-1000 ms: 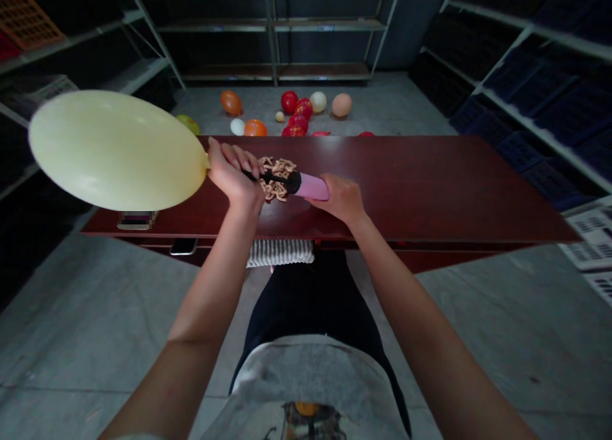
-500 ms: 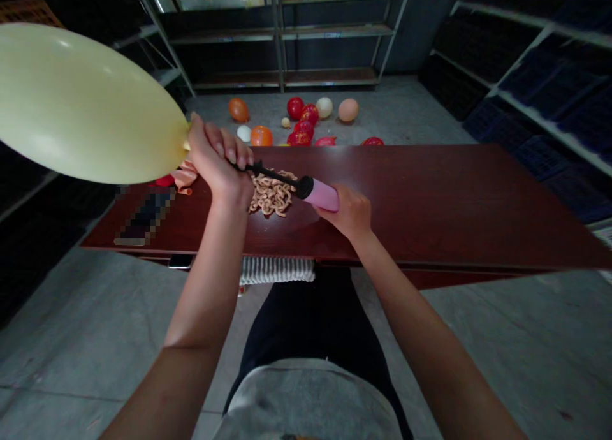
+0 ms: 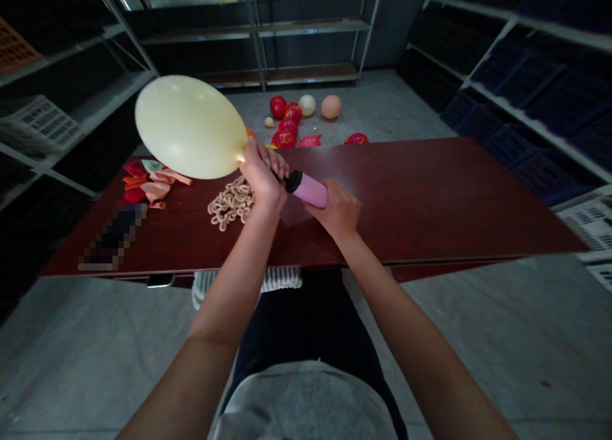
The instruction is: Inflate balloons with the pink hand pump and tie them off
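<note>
A pale yellow inflated balloon (image 3: 191,129) points up and to the left from my left hand (image 3: 264,173), whose fingers are closed around its neck and the black end of a balloon pump. My right hand (image 3: 340,209) is wrapped round the pink barrel of the balloon pump (image 3: 310,190). The two hands are close together above the table, and little of the black rod shows between them. How the balloon's neck sits on the pump is hidden by my left fingers. Below my left hand lies a pile of beige twisted balloons or rings (image 3: 232,204).
Deflated red, orange and pink balloons (image 3: 155,188) lie on the left of the dark red table (image 3: 430,198), near a blurred phone-like object (image 3: 115,236). Several inflated balloons (image 3: 331,107) rest on the floor beyond. Shelves with crates (image 3: 540,162) flank both sides.
My hands have come closer together, with the black rod now mostly inside the pump. The balloon has moved right with my left hand and looks smaller. The view has shifted slightly.
</note>
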